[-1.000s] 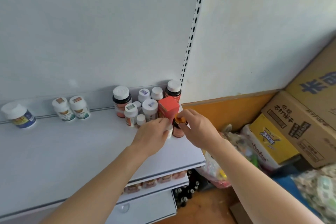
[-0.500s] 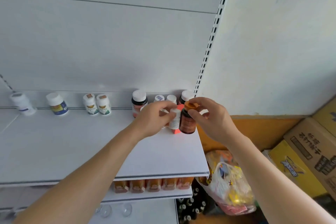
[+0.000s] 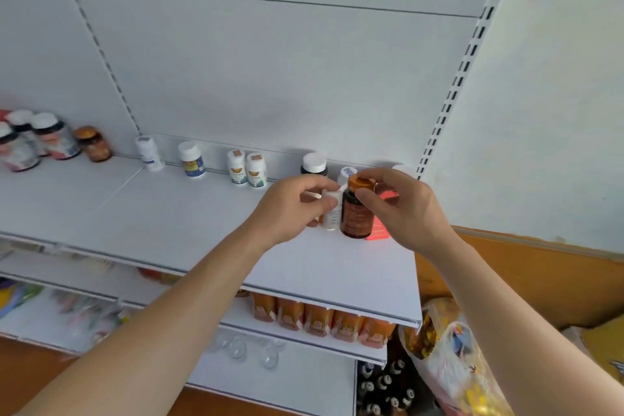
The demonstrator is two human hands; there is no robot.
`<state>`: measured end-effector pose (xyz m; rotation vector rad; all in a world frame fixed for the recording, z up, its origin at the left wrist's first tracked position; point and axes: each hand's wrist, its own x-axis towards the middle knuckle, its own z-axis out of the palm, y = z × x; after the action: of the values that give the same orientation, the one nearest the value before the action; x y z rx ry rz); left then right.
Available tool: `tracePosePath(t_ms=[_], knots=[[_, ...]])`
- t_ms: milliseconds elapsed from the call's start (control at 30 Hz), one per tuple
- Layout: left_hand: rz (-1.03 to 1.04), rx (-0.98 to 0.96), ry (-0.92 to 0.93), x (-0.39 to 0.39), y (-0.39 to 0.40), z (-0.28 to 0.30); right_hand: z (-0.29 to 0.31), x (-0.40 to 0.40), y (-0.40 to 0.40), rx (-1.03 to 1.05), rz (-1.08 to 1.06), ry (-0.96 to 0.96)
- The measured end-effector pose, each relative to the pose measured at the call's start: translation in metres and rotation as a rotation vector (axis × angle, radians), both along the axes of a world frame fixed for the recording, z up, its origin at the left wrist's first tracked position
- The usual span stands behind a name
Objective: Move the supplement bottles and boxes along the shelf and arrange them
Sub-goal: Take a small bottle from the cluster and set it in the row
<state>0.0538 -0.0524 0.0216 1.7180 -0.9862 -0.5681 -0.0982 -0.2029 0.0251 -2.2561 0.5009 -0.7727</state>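
Note:
My right hand (image 3: pixel 401 213) grips a brown bottle with an orange cap (image 3: pixel 356 213) by its top, held just above the white shelf (image 3: pixel 189 213). Beside it, my left hand (image 3: pixel 293 206) is closed on a small white bottle (image 3: pixel 332 213). A red box (image 3: pixel 381 224) stands partly hidden behind the brown bottle and my right hand. White-capped bottles, one of them dark-bodied (image 3: pixel 314 164), line the shelf's back. Further left along the back stand two butterfly-label bottles (image 3: pixel 246 167), a blue-label bottle (image 3: pixel 191 159) and a white bottle (image 3: pixel 148 154).
A group of dark bottles (image 3: pixel 50 140) stands on the neighbouring shelf at far left. Orange packs (image 3: pixel 320 317) fill the shelf below. A plastic bag (image 3: pixel 449 358) and dark glass bottles (image 3: pixel 385 385) lie on the floor to the right, by a wooden skirting.
Both hands have lifted their bottles up from the shelf beside the red box. The camera has swung left and up, showing more of the shelf's left side.

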Motion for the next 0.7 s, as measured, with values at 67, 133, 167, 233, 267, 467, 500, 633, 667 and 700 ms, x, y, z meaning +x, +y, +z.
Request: tracePosePath(t_ms=[67, 133, 167, 233, 267, 467, 500, 633, 667, 700], knots=[[0.024, -0.017, 0.007, 0.006, 0.014, 0.003, 0.003, 0.01, 0.011, 0.008, 0.026, -0.012], [0.041, -0.036, 0.013, 0.012, 0.029, 0.006, 0.007, 0.02, 0.024, 0.011, 0.049, -0.016], [0.047, -0.047, 0.02, 0.016, 0.037, 0.008, 0.009, 0.025, 0.032, 0.008, 0.062, -0.019], [0.047, -0.063, 0.029, 0.024, 0.052, 0.011, 0.013, 0.035, 0.046, 0.009, 0.082, -0.019], [0.042, -0.068, 0.036, 0.029, 0.059, 0.011, 0.015, 0.04, 0.053, 0.01, 0.087, -0.017], [0.061, -0.064, 0.071, 0.065, 0.114, 0.015, 0.025, 0.076, 0.105, 0.038, 0.093, 0.035], [0.07, -0.064, 0.064, 0.072, 0.124, 0.016, 0.026, 0.083, 0.115, 0.054, 0.106, 0.036], [0.11, -0.073, 0.038, 0.099, 0.163, 0.013, 0.029, 0.108, 0.156, 0.071, 0.146, 0.045], [0.119, -0.074, 0.037, 0.104, 0.172, 0.012, 0.028, 0.114, 0.164, 0.073, 0.156, 0.059], [0.128, -0.074, 0.035, 0.109, 0.181, 0.011, 0.027, 0.12, 0.172, 0.08, 0.165, 0.073]])
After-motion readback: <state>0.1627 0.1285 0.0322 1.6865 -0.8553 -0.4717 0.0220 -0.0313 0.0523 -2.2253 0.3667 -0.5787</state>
